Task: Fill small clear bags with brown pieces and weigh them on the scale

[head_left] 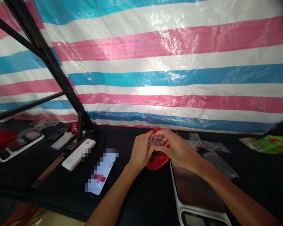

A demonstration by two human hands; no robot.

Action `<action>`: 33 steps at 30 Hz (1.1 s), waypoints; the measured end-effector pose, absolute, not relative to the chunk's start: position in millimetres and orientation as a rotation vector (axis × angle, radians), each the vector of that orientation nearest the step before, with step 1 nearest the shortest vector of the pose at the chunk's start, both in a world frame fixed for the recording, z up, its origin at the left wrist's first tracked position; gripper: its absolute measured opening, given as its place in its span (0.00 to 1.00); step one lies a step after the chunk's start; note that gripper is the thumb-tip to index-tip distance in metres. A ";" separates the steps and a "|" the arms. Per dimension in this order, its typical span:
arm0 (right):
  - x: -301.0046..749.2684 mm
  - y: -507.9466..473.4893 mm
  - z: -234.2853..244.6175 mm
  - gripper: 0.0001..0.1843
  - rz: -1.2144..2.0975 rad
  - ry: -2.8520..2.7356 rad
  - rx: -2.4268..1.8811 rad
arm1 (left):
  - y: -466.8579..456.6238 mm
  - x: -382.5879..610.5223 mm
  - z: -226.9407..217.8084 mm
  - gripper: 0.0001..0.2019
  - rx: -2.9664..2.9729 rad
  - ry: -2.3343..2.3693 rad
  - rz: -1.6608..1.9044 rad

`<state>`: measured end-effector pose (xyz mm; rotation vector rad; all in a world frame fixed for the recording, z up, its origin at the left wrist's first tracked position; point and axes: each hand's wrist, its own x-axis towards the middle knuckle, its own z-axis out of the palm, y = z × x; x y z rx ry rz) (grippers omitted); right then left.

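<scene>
Both of my hands meet over a red plastic bag (158, 163) of dark brown bits on the black table. My left hand (141, 150) and my right hand (173, 146) pinch a small clear plastic pouch (156, 141) between their fingers, holding it just above the red bag. The fingers of both hands are closed on the pouch. Right of the red bag, under my right forearm, sits a digital kitchen scale (195, 191) with a dark platform.
A phone (101, 172) and a white power bank (79, 153) lie to the left. Empty clear pouches (208, 146) and a green packet (272, 143) lie at the right. A second scale (19, 144) sits far left. A black metal frame (61, 81) stands against the striped tarp.
</scene>
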<state>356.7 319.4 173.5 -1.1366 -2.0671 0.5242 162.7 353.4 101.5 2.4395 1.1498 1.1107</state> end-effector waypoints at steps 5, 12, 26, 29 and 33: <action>357.5 319.5 173.1 0.10 0.506 -2.113 -1.091 | 353.5 164.7 99.7 0.20 2.481 1.087 1.123; 359.0 318.2 175.5 0.26 0.443 -2.246 -0.860 | 348.7 171.0 95.6 0.24 2.316 1.035 1.198; 361.4 311.4 183.6 0.23 0.347 -2.281 -1.004 | 348.5 171.1 91.1 0.14 2.387 1.085 1.277; 365.4 314.7 186.2 0.18 0.385 -2.174 -1.037 | 351.8 166.5 97.6 0.12 2.379 1.182 1.276; 371.8 324.2 175.9 0.21 0.384 -2.077 -1.128 | 358.0 156.4 110.1 0.12 2.187 1.436 1.276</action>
